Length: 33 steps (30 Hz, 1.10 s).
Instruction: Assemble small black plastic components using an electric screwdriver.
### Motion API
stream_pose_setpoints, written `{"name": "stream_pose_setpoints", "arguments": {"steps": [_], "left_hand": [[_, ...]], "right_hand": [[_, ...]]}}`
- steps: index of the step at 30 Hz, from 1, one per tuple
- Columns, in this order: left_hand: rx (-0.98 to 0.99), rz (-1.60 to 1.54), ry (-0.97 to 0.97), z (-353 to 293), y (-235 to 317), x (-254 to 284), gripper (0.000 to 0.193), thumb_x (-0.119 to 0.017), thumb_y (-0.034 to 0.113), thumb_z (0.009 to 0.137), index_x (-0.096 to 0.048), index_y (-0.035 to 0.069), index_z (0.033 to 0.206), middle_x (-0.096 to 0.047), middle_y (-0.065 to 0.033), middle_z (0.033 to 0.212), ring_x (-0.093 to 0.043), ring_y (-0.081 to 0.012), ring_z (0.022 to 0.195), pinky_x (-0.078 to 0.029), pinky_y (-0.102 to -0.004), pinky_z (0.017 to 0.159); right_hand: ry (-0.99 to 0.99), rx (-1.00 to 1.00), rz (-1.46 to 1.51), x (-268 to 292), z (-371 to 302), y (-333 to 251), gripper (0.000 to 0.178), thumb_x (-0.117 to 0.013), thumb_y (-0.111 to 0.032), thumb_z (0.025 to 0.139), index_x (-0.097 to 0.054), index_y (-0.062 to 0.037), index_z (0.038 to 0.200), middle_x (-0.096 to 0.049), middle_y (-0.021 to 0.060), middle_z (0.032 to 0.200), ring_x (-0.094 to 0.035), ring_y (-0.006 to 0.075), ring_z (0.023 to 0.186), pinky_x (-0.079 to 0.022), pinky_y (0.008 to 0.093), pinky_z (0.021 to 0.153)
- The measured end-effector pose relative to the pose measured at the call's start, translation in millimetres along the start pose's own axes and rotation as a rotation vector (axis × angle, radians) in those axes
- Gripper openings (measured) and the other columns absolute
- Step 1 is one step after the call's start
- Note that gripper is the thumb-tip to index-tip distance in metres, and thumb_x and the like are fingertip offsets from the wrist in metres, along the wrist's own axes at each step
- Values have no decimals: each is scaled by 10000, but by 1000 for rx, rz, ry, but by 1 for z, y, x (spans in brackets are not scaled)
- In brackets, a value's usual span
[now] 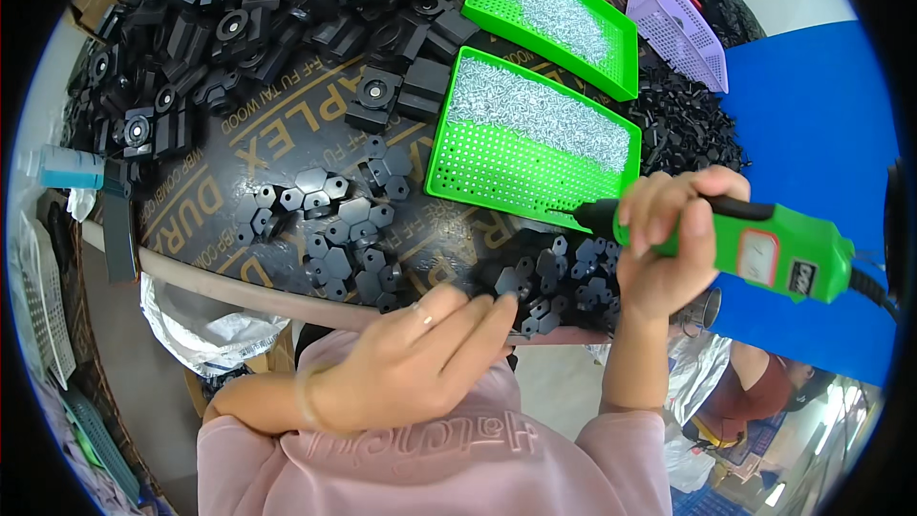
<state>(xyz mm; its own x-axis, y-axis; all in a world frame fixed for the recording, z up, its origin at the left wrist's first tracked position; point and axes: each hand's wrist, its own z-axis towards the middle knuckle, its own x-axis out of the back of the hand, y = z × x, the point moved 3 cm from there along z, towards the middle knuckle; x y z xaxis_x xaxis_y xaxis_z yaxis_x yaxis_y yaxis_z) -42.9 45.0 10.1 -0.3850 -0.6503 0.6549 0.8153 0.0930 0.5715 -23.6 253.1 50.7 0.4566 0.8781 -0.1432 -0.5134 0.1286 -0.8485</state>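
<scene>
My right hand (pixel 669 239) is wrapped round a green electric screwdriver (pixel 793 253). Its dark tip points left, at the lower right edge of a green perforated tray (pixel 516 170) with many small silver screws (pixel 535 115) in it. Lower down, my left hand (pixel 411 349) has its fingers drawn together on a small black hexagonal plastic part (pixel 507 281), which the fingertips partly hide. Beside that hand, more such hexagonal parts (pixel 355 210) lie in loose groups on the table, and another cluster (pixel 578 272) sits under the screwdriver.
Black plastic housings (pixel 234 29) are heaped at the far left. A second green tray (pixel 621 81) of screws, a purple basket (pixel 659 24) and a pile of small black pieces (pixel 683 124) stand at the far right. A blue surface (pixel 812 115) adjoins. A bottle of blue liquid (pixel 72 169) is at left.
</scene>
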Motion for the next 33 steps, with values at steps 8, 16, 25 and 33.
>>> {"name": "stream_pose_setpoints", "arguments": {"steps": [8, 16, 25, 33], "left_hand": [[205, 383, -253, -13, -26, 51, 648, -788, 200, 518, -640, 36, 1127, -461, -219, 1326, -448, -331, 1062, -376, -450, 869], [59, 438, -211, -16, -33, 27, 436, -742, 251, 595, -681, 122, 1007, -528, -152, 1272, -463, -298, 1047, -336, -428, 854], [-40, 478, -248, -15, -32, 26, 230, -626, 146, 683, -634, 39, 886, -582, -142, 1081, -520, -276, 934, -422, -371, 727], [29, 276, 29, -8, -30, 5, 320, -755, 132, 634, -639, 64, 924, -549, -120, 999, -535, -303, 883, -478, -362, 674]], "right_hand": [[-9, -38, 35, 7, -8, 23, 275, -610, -141, 897, -403, -41, 1048, -463, 22, 596, -431, 120, 454, -412, 299, 486], [-26, -1, 41, 2, -10, 25, 275, -619, -126, 896, -403, -38, 1042, -485, 29, 593, -445, 118, 445, -430, 297, 483], [-31, 20, 35, 6, -12, 25, 279, -623, -141, 907, -401, -35, 1039, -486, 33, 589, -446, 115, 442, -428, 291, 472], [-7, 50, 34, 3, -13, 26, 277, -617, -143, 912, -397, -35, 1041, -483, 30, 577, -440, 118, 441, -426, 290, 467]]}}
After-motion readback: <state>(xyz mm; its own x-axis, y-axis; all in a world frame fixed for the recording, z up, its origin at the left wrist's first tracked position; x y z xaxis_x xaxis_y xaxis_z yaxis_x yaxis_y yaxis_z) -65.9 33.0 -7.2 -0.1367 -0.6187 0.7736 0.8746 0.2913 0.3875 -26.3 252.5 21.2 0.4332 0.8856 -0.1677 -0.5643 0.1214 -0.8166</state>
